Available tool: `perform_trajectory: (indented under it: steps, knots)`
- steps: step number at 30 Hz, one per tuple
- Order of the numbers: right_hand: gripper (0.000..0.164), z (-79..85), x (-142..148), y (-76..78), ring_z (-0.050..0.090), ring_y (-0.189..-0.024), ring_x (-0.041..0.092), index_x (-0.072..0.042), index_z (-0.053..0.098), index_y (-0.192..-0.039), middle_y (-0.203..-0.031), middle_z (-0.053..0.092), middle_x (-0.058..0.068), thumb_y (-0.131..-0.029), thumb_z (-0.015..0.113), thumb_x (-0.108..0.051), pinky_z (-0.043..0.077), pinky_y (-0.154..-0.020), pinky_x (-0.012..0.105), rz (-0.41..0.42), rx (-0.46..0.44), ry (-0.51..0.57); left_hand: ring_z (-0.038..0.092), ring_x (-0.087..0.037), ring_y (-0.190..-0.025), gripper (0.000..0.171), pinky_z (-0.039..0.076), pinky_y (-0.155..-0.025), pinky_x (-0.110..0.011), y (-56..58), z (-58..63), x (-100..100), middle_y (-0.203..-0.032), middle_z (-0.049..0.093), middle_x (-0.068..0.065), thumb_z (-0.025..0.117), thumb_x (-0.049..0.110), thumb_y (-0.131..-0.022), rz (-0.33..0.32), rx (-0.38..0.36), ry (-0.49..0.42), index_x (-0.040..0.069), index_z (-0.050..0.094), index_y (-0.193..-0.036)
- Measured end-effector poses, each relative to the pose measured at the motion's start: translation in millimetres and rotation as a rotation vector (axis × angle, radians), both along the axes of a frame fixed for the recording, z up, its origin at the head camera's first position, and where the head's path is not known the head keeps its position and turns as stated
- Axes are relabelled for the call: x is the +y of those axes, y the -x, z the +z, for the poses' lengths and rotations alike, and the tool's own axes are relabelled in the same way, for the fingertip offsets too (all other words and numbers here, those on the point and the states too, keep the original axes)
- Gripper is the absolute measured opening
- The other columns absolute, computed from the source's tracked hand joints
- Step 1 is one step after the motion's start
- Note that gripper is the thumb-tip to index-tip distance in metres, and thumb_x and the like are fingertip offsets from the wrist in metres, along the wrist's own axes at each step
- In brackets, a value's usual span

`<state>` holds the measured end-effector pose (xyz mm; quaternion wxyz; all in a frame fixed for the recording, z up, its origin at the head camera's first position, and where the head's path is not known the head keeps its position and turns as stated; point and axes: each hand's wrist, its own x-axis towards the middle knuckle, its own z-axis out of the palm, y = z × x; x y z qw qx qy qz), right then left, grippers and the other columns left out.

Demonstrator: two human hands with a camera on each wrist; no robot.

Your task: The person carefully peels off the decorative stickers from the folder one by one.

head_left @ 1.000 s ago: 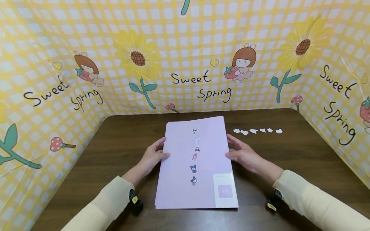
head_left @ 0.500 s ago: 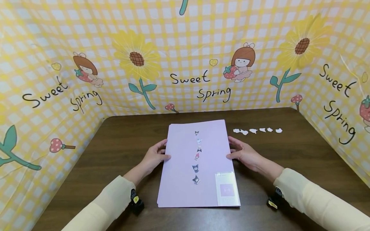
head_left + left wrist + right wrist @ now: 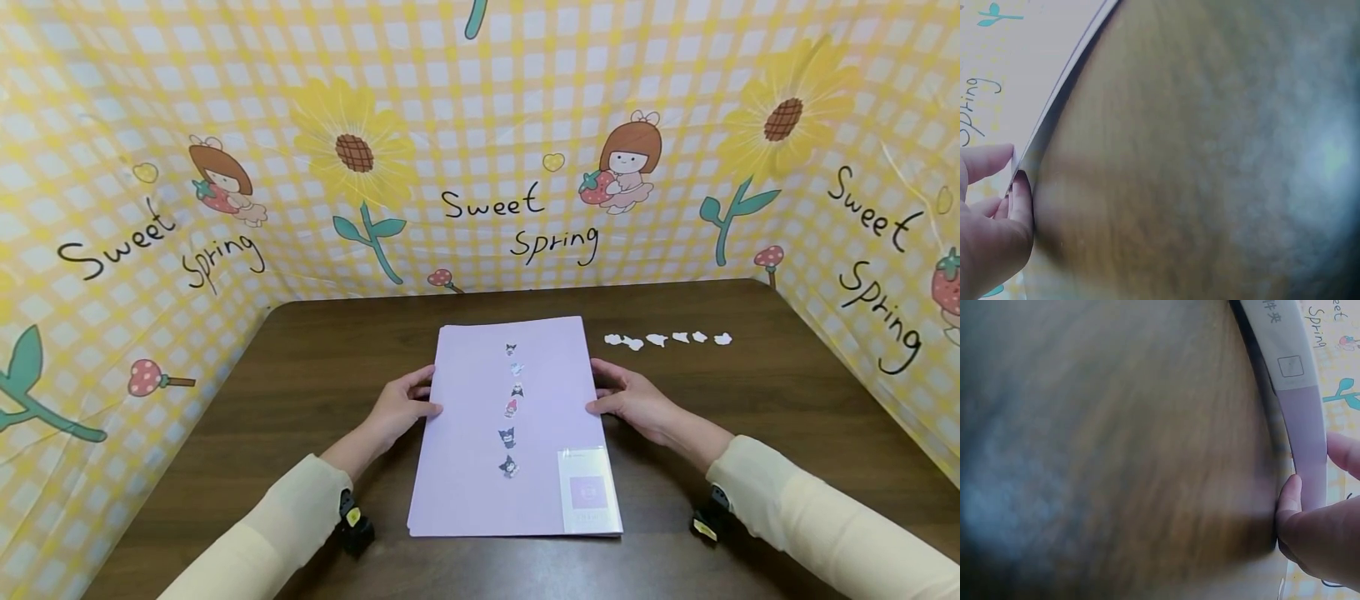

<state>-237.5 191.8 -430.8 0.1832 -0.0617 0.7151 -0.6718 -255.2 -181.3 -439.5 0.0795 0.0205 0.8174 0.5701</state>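
A lilac file folder [image 3: 471,425] is in front of me in the head view, its cover facing up. Several small cartoon stickers [image 3: 507,438] run down the cover in a column, and a white label [image 3: 588,490] sits at its near right corner. My left hand [image 3: 393,411] pinches the left edge, thumb on top and fingers beneath. At the opposite side my right hand [image 3: 636,404] grips the spine [image 3: 1307,428], where the right wrist view shows printed characters. The left wrist view shows the folder's edge [image 3: 1063,81] raised off the table near the fingers.
Several small white cut-out shapes [image 3: 657,340] lie in a row on the brown wooden table [image 3: 300,350], right of the folder's far end. A yellow checked cloth [image 3: 480,125] with printed flowers and figures hangs along the back and both sides.
The folder has shifted slightly right, and its far edge has come down and nearer to me. Both hands have kept their hold and moved with it a little.
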Motion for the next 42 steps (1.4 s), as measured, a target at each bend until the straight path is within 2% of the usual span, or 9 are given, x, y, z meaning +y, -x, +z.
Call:
perform_trajectory:
  steps: [6, 11, 21, 28, 36, 42]
  knots:
    - [0.083, 1.3, -2.3, -1.3, 0.045, -0.128, 0.038, 0.003, 0.02, -0.152, -0.156, 0.023, 0.024, -0.085, 0.068, 0.003, 0.048, -0.09, 0.027, -0.013, 0.02, -0.049, 0.055, -0.032, -0.114, 0.063, 0.051, -0.086, -0.029, -0.5, -1.1, -1.1, -0.126, 0.058, -0.023, 0.071, -0.008, -0.082, -0.002, 0.032, 0.051, -0.004, 0.048, -0.14]
    - [0.081, 2.4, -4.9, -2.7, 0.047, -0.126, 0.039, 0.006, 0.024, -0.151, -0.154, 0.026, 0.026, -0.085, 0.071, 0.001, 0.048, -0.09, 0.029, -0.025, 0.059, -0.11, 0.056, -0.03, -0.111, 0.064, 0.052, -0.085, -0.031, 1.2, -3.7, -2.5, -0.125, 0.059, -0.021, 0.072, -0.007, -0.082, -0.01, 0.04, 0.083, -0.003, 0.048, -0.14]
    - [0.076, 7.7, -10.9, -7.1, 0.045, -0.126, 0.041, 0.008, 0.03, -0.148, -0.148, 0.036, 0.028, -0.085, 0.071, 0.002, 0.045, -0.097, 0.042, -0.04, 0.115, -0.218, 0.061, -0.03, -0.107, 0.063, 0.053, -0.086, -0.035, -0.1, 0.0, -1.1, -0.125, 0.059, -0.021, 0.075, -0.003, -0.08, -0.019, 0.066, 0.187, -0.003, 0.051, -0.138]
    - [0.075, 9.7, -11.6, -8.5, 0.045, -0.126, 0.04, 0.008, 0.032, -0.147, -0.147, 0.037, 0.027, -0.084, 0.072, 0.001, 0.045, -0.097, 0.042, -0.047, 0.116, -0.238, 0.063, -0.029, -0.103, 0.061, 0.054, -0.084, -0.035, -0.5, 0.8, -0.7, -0.12, 0.061, -0.019, 0.077, -0.001, -0.08, -0.03, 0.099, 0.261, -0.003, 0.054, -0.136]
    - [0.076, 4.8, -8.4, -5.7, 0.048, -0.124, 0.039, 0.008, 0.033, -0.147, -0.147, 0.039, 0.027, -0.083, 0.073, 0.0, 0.047, -0.094, 0.038, -0.049, 0.128, -0.239, 0.064, -0.029, -0.102, 0.057, 0.054, -0.083, -0.035, -3.5, 3.2, -0.5, -0.117, 0.063, -0.018, 0.077, -0.001, -0.08, -0.042, 0.125, 0.283, -0.005, 0.056, -0.132]
    - [0.077, 8.7, -5.7, 0.6, 0.048, -0.126, 0.039, 0.006, 0.032, -0.148, -0.146, 0.04, 0.026, -0.083, 0.073, 0.0, 0.044, -0.099, 0.043, -0.055, 0.14, -0.25, 0.064, -0.03, -0.102, 0.057, 0.053, -0.085, -0.036, -5.2, 5.9, -1.5, -0.116, 0.063, -0.019, 0.077, -0.002, -0.079, -0.056, 0.134, 0.294, -0.007, 0.056, -0.132]
